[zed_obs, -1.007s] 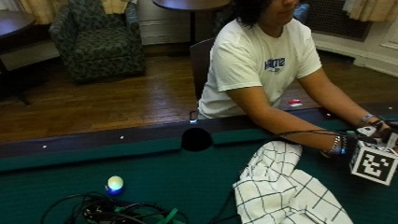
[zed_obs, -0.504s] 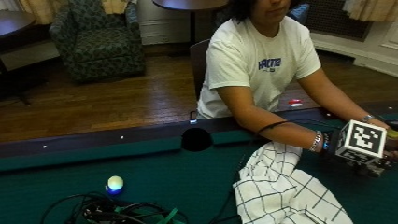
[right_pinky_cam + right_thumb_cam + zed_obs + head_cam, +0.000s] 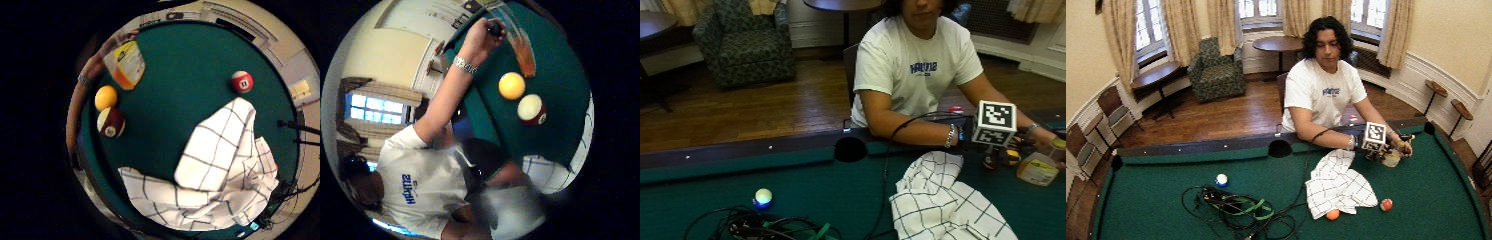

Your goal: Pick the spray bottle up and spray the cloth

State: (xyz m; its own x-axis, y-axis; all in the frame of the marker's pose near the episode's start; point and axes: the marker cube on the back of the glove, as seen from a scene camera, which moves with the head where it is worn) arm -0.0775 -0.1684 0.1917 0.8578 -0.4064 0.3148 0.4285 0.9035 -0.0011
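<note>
Lit by daylight from curtained windows (image 3: pixel 1256 9) at twelve o'clock, glaring white through the panes. Spread softly and evenly over the green desk (image 3: pixel 1152 200). Shadowed only faintly beneath the white cloth (image 3: pixel 1335 187). Dimmer across the wooden floor (image 3: pixel 1219 117) at ten o'clock.

Gloved right hand (image 3: pixel 971 136) largely concealed behind its mount in the outside view; finger posture indeterminable. Spray bottle (image 3: pixel 1040 167) head covered by the bare left hand (image 3: pixel 1044 142), its label (image 3: pixel 128 59) illegible. Cloth (image 3: pixel 943 208) cut off at the frame's lower edge. Two balls (image 3: pixel 1003 157) mostly hidden beside the bottle
</note>
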